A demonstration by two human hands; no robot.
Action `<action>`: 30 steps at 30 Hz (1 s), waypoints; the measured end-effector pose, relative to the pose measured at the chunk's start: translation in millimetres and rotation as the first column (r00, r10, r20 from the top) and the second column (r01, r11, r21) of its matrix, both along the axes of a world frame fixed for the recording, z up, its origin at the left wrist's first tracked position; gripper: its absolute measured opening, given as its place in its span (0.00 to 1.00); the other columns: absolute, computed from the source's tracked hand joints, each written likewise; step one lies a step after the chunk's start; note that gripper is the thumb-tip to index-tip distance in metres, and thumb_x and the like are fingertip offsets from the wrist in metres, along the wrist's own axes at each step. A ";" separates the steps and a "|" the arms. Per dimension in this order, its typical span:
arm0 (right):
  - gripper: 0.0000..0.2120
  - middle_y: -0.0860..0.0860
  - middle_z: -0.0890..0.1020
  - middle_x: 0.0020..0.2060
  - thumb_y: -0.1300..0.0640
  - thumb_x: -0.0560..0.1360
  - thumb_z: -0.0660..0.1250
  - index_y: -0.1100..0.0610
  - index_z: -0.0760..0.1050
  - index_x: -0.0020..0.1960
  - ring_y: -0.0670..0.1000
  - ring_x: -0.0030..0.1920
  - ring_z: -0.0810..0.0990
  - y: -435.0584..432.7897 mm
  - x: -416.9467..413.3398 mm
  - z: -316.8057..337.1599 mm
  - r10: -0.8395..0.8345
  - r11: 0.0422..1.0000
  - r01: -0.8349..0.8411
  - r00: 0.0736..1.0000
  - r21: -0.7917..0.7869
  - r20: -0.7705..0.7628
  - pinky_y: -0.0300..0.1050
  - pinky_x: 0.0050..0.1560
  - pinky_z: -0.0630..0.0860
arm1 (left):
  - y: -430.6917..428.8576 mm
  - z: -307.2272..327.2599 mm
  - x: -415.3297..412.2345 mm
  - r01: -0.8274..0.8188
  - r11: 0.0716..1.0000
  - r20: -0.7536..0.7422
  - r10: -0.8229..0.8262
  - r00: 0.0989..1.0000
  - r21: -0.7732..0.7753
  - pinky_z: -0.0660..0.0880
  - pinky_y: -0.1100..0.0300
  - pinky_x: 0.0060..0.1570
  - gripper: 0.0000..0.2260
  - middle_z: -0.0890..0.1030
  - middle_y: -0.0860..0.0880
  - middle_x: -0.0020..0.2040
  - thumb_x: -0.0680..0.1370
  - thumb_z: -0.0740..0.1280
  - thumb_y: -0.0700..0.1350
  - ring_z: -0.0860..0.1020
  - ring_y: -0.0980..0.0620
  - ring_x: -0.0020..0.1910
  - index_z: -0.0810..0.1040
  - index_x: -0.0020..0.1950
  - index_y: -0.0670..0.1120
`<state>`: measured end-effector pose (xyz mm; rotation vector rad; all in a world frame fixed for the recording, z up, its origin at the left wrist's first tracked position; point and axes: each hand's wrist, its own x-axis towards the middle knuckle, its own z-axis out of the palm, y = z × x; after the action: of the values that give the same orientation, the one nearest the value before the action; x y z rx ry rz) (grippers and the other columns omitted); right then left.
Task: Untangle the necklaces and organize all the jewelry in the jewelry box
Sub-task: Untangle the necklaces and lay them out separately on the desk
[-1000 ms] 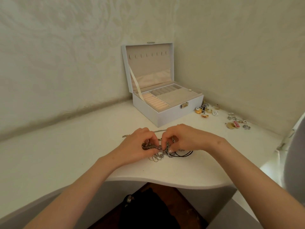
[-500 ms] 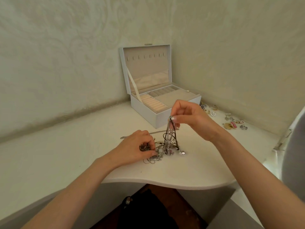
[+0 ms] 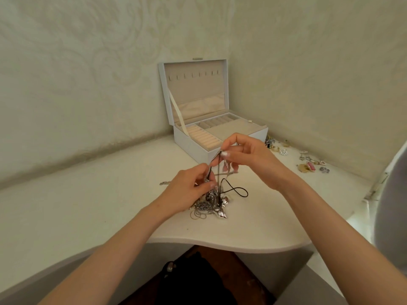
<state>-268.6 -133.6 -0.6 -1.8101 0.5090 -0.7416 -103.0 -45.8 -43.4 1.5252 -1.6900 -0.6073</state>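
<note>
1. Standing open in the corner where two patterned walls (image 3: 88,84) meet, one white jewelry box (image 3: 189,147) is seen at the back of the white table (image 3: 88,205). Its lid (image 3: 196,93) is upright and tied to the base by one cream ribbon (image 3: 178,113).
2. Part of the box's front wall is hidden by the right hand (image 3: 248,159), which is raised above the table. The top of several strands (image 3: 217,164) is pinched between its thumb and forefinger.
3. Lower down, a black cord (image 3: 233,190) is pinched by the left hand (image 3: 189,190), just above the tangle of necklaces (image 3: 211,208) heaped near the table's front edge.
4. One loop of that cord is seen just right of the heap, and one thin chain end (image 3: 165,183) just left of the left hand.
5. Loose jewelry (image 3: 310,164) is scattered in two small clusters right of the box, well apart from the tangle.
6. Roughly eight hooks (image 3: 192,75) are counted inside the lid; the number of necklaces in the tangle cannot be told.
7. One dark object (image 3: 193,280) is seen below the table edge.
</note>
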 end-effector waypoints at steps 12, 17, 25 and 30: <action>0.06 0.45 0.76 0.38 0.56 0.70 0.69 0.47 0.83 0.42 0.46 0.39 0.74 20.8 -12.7 -40.4 -0.062 0.872 -0.190 0.872 -0.451 -0.486 0.44 0.44 0.72 | 3.7 0.6 9.3 -0.115 0.992 -0.296 0.127 0.947 0.057 0.75 0.62 0.31 0.05 0.77 0.36 0.38 0.79 0.63 0.40 0.76 0.53 0.29 0.71 0.43 0.45; 0.04 0.46 0.76 0.36 0.52 0.70 0.72 0.51 0.80 0.37 0.47 0.38 0.75 11.9 -25.0 -42.7 -0.213 0.841 -0.088 0.853 -0.533 -0.477 0.46 0.43 0.71 | 6.0 -0.2 12.6 -0.116 0.990 -0.336 0.135 0.932 0.076 0.73 0.65 0.30 0.04 0.81 0.39 0.40 0.79 0.63 0.39 0.77 0.54 0.29 0.72 0.45 0.43; 0.10 0.45 0.72 0.33 0.44 0.66 0.74 0.46 0.76 0.41 0.44 0.34 0.70 32.0 -0.9 -43.9 -0.259 0.828 0.044 0.914 -0.560 -0.312 0.38 0.38 0.64 | 7.3 4.5 3.5 -0.036 0.994 -0.527 0.084 0.846 0.100 0.79 0.63 0.34 0.04 0.80 0.41 0.39 0.79 0.61 0.39 0.81 0.51 0.32 0.72 0.50 0.38; 0.09 0.43 0.72 0.34 0.48 0.67 0.75 0.46 0.76 0.42 0.42 0.35 0.70 29.4 5.6 -52.3 -0.298 0.845 0.120 0.915 -0.521 -0.271 0.39 0.38 0.64 | 10.5 7.8 4.4 -0.009 0.995 -0.623 0.070 0.779 0.100 0.79 0.63 0.35 0.05 0.82 0.41 0.38 0.79 0.62 0.39 0.82 0.48 0.35 0.72 0.51 0.38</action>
<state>-263.1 -104.2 -53.0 -2.4205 0.8176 -0.7549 -98.6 -35.4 -35.6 1.2173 -1.1182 -1.0500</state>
